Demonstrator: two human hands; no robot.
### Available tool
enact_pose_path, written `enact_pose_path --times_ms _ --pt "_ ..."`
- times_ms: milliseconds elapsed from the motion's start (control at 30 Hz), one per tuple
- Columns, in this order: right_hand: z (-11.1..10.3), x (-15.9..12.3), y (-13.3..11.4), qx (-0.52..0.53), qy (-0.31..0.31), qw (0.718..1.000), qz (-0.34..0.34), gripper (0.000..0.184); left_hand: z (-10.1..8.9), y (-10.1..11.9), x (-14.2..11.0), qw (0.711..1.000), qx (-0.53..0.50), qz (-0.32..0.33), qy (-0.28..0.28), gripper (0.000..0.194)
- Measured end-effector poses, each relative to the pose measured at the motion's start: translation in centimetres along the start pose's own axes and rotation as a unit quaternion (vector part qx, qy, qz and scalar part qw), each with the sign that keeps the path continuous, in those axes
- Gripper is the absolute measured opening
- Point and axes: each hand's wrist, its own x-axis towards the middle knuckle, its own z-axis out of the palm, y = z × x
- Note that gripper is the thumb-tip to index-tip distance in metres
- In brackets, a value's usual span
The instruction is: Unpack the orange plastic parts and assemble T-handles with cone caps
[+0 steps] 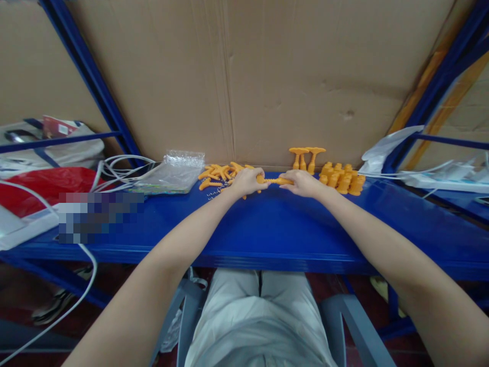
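Note:
My left hand (247, 182) is closed around one end of an orange-yellow plastic piece with a ridged shaft (272, 181). My right hand (303, 184) grips the other end, so the piece lies level between both hands, just above the blue tabletop (275, 229). Fingers hide most of its two ends. Beside and behind my left hand is a loose pile of curved orange-yellow pieces with ridged stems (217, 172), with small metallic bits (214, 194) near it. Past my right hand stand several upright orange-yellow bottle-shaped pieces (340, 179). A few T-shaped orange-yellow pieces (307, 157) stand behind.
A clear plastic bag (175, 173) lies left of the pile. Further left are white cables (126, 165), a red bag (57, 186) and a pixelated object (99, 216). Cardboard (275, 81) backs the table between blue metal posts (87, 76). White plastic (385, 148) sits at right.

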Motion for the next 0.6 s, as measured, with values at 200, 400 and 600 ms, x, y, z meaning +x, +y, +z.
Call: enact_pose_path --times_ms 200,400,600 --pt "-0.73 -0.10 0.58 0.125 -0.019 0.991 0.037 0.033 0.05 0.08 -0.22 0.996 0.043 0.068 0.044 0.031" --pt "-0.37 0.07 0.61 0.111 -0.017 0.993 0.039 0.036 0.23 -0.09 -0.11 0.998 0.016 0.054 0.034 0.029" --pt "-0.73 0.31 -0.12 -0.061 0.002 0.997 -0.037 0.029 0.47 -0.42 0.31 0.999 -0.042 -0.001 0.014 0.026"
